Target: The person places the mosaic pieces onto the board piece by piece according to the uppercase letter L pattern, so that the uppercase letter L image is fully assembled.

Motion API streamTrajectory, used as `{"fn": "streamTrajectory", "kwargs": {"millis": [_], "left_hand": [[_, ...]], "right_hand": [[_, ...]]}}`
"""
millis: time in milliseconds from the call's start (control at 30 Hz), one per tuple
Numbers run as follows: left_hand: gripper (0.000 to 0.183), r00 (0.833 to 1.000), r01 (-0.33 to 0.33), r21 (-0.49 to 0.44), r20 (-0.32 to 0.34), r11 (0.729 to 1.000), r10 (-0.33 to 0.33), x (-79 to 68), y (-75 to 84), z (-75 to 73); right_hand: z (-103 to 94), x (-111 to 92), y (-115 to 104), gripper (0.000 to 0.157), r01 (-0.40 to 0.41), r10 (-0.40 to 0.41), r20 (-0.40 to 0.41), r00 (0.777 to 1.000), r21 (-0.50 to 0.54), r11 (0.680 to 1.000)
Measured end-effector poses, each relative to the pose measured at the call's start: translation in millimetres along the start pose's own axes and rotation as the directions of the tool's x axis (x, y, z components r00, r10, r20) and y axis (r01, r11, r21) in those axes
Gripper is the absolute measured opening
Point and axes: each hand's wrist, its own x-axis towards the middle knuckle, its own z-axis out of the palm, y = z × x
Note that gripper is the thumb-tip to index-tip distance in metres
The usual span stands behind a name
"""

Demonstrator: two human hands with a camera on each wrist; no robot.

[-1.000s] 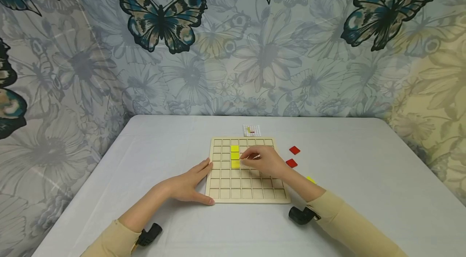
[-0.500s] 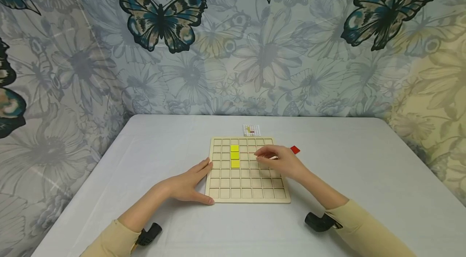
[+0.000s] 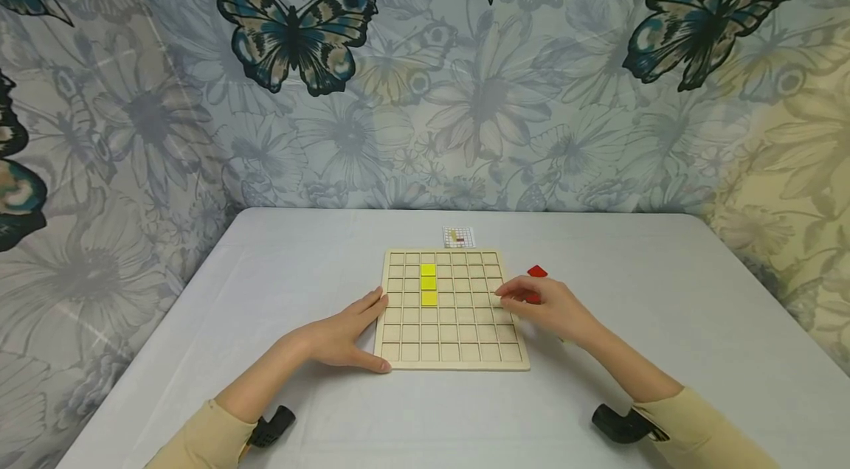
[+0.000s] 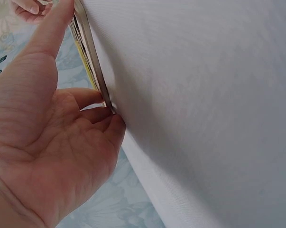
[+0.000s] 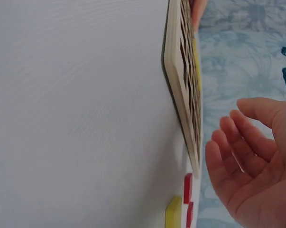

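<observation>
"Changed since a second ago?"
"Drawn back from the three yellow tiles (image 3: pixel 428 283) to over the right edge of the board (image 3: pixel 450 335): right hand (image 3: pixel 554 307), with fingers loosely curved, thumb apart."
"And on the left?"
"Unmoved: left hand (image 3: pixel 335 340), with thumb spread wide from fingers, touching the board's edge."
"And the board?"
"Pale, wood-like, gridded; flat on white cloth (image 3: pixel 265 262), bearing the square yellow tiles in a column, with red tiles (image 3: pixel 537 271) just right."
</observation>
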Motion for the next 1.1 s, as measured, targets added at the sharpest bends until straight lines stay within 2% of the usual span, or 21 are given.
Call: {"fn": "streamTrajectory", "kwargs": {"millis": [367,567,833,1100], "left_hand": [[0.112,1.0,0.01,-0.003,-0.004,1.0,-0.01,-0.1,-0.4,0.6],[0.112,1.0,0.007,0.004,-0.005,1.0,-0.007,0.3,-0.4,0.6],[0.112,1.0,0.009,0.002,0.0,1.0,-0.009,0.7,-0.7,0.2],[0.112,1.0,0.011,-0.004,0.003,1.0,-0.011,0.2,-0.8,-0.1]], "right_hand": [[-16.6,-22.3,18.3,0.018,0.0,-0.002,-0.023,1.0,-0.051,0.999],[-27.7,-32.4,27.3,0.023,-0.016,0.017,0.004,1.0,-0.085,0.996],[-37.6,-42.0,33.8,0.029,0.038,-0.032,0.043,0.999,-0.153,0.987],[-40.3,-48.5,35.3,0.034,0.012,0.001,0.091,0.996,-0.149,0.989]]}}
